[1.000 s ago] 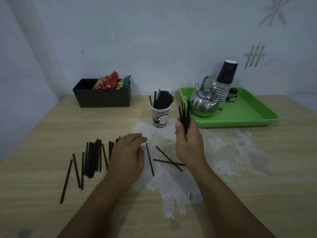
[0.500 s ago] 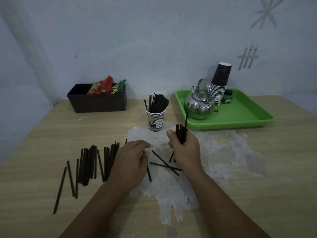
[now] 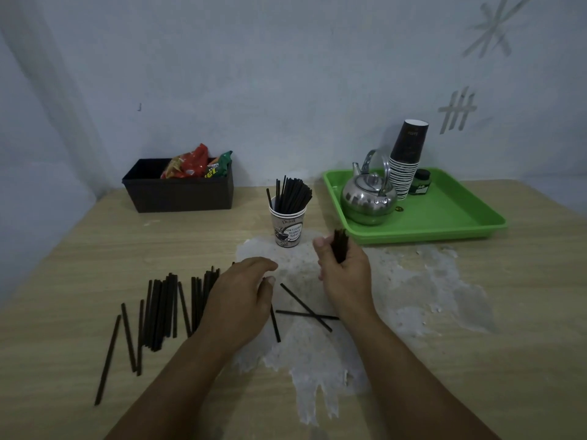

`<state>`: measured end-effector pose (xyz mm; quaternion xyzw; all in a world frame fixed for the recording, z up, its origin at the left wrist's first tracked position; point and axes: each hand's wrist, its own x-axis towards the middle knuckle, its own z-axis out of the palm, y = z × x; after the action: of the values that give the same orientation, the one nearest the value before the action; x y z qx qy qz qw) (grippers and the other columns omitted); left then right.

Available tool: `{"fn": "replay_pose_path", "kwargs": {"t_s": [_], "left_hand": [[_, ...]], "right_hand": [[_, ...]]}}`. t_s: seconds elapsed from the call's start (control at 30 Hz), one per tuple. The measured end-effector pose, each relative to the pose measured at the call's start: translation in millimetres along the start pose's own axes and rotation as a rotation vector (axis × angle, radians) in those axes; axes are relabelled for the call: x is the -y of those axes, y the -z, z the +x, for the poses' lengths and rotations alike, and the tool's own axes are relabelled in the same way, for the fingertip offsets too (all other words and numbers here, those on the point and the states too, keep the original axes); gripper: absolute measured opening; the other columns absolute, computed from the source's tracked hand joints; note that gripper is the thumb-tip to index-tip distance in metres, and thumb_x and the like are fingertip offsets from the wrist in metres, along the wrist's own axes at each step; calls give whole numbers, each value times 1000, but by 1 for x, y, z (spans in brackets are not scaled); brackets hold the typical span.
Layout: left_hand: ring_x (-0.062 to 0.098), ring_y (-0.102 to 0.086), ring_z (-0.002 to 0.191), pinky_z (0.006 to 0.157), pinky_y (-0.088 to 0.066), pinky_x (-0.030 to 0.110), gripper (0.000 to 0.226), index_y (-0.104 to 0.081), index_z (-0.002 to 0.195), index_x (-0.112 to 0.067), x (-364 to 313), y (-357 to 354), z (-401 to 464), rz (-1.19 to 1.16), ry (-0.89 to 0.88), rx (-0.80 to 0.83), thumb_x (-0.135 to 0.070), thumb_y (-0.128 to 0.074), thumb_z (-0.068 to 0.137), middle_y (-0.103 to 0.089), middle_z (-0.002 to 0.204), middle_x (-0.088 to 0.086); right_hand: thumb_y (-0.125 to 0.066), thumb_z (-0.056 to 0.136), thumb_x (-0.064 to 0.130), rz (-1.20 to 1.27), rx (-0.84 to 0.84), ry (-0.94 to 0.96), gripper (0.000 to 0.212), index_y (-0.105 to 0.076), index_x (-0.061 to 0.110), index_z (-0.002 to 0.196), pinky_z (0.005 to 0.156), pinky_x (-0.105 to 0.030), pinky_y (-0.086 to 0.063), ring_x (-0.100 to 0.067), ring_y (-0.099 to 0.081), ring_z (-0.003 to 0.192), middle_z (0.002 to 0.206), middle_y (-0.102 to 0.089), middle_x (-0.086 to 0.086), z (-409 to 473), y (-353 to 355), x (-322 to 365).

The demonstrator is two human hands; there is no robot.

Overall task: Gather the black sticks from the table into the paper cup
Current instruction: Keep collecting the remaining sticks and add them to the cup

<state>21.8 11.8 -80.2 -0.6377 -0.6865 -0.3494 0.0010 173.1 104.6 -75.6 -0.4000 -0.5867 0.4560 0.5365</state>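
The right hand [image 3: 344,274], squeezing a small bunch of thin black sticks [image 3: 340,247], has dropped lower near the white printed paper cup [image 3: 287,228] at the middle, while the left hand [image 3: 239,300] rests half-curled over loose sticks [image 3: 165,309] on the wooden counter [image 3: 95,249], so many remain.

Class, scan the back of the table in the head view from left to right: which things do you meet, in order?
black box of snack packets → paper cup full of black sticks → steel kettle → stack of dark cups → small green jar, the last three on the green tray.
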Motion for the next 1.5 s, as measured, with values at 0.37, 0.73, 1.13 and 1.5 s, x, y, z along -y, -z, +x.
{"fn": "replay_pose_path", "kwargs": {"t_s": [0.37, 0.73, 1.13, 1.5], "left_hand": [[22, -53, 111, 91, -36, 26, 36, -59, 120, -13, 6, 2, 55, 73, -84, -128, -13, -61, 84, -61, 122, 5], [30, -56, 107, 85, -49, 43, 48, -57, 125, -7, 20, -13, 86, 95, -174, -146, 0, -62, 78, -60, 125, 8], [30, -54, 112, 87, -49, 47, 51, -55, 128, -9, 25, -17, 86, 92, -147, -157, 0, -59, 78, -57, 131, 7], [31, -55, 113, 88, -49, 47, 52, -52, 132, -9, 25, -19, 85, 100, -140, -131, -2, -58, 81, -54, 135, 8]], "right_hand": [[-51, 78, 71, 82, -82, -129, 49, -60, 24, 66, 55, -32, -36, -11, -44, 50, 51, -47, 11, 29, -20, 2], [-40, 101, 45, 209, -178, 43, 50, -55, 12, 66, 55, -8, -42, 2, -55, 54, 65, -59, 1, 96, -53, 48], [-42, 84, 64, -236, -94, 55, 30, -64, 43, 84, 87, -44, -52, -19, -64, 93, 85, -68, 9, 124, -75, 13], [-70, 74, 62, -325, -35, 149, 101, -16, 25, 151, 110, -41, -37, -19, -35, 138, 152, -29, -5, 106, -53, 20]]}}
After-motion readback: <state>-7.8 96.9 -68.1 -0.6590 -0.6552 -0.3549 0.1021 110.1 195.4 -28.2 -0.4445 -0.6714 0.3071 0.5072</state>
